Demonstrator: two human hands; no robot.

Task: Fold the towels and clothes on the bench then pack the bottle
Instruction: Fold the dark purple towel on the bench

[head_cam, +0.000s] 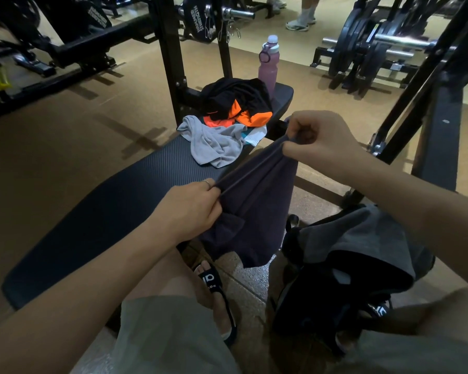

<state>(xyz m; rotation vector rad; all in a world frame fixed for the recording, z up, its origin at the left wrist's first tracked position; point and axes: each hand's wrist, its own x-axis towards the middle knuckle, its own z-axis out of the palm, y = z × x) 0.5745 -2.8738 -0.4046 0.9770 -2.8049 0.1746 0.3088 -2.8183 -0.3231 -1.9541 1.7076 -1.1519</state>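
The scene is dimly lit in a warm, yellowish tone. Glare is seen on the chrome barbell sleeve at the upper right. Long soft shadows are cast across the floor at the left. Straight frames are bowed near the edges, and the lower corners are blurred.

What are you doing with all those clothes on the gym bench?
A person sits by a black bench, holding a dark purple cloth stretched between both hands: the left hand pinches one edge, the right hand the other. Farther along the bench, a grey towel and a black and orange garment lie unfolded in a heap. The pink bottle stands upright at the far end, not packed. A dark bag sits open on the floor.
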